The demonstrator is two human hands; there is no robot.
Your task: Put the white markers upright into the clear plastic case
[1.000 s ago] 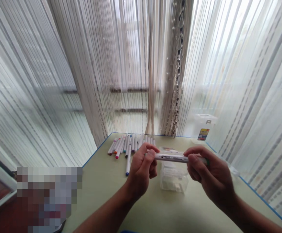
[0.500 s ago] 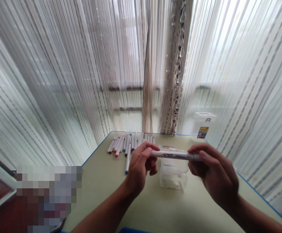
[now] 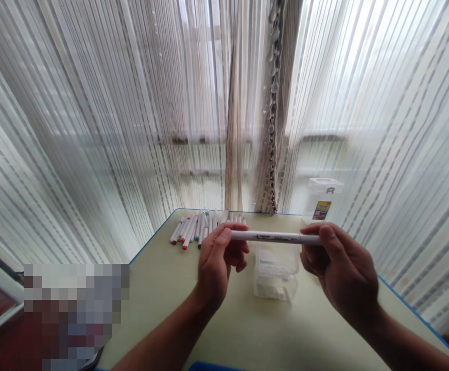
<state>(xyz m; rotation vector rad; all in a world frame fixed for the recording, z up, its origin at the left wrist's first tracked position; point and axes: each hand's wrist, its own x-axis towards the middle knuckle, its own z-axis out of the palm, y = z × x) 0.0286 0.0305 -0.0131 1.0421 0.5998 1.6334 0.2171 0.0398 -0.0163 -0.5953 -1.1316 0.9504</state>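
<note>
I hold a white marker pen (image 3: pixel 274 237) level in front of me, above the table. My left hand (image 3: pixel 219 263) pinches its left end between thumb and fingers. My right hand (image 3: pixel 338 270) grips its right end, thumb on top. Right under the pen stands a small clear plastic box (image 3: pixel 275 273) on the pale green table (image 3: pixel 247 330). Several more markers with coloured caps (image 3: pixel 193 229) lie in a row at the table's far left.
A clear lidded container with a coloured label (image 3: pixel 323 198) stands at the far right corner. Striped sheer curtains (image 3: pixel 132 118) hang close around the table's far and side edges. A pixelated patch (image 3: pixel 75 314) and a white frame edge sit at lower left.
Both hands have raised the marker slightly and levelled it. The view has shifted a little; the box and the row of markers stay where they were.
</note>
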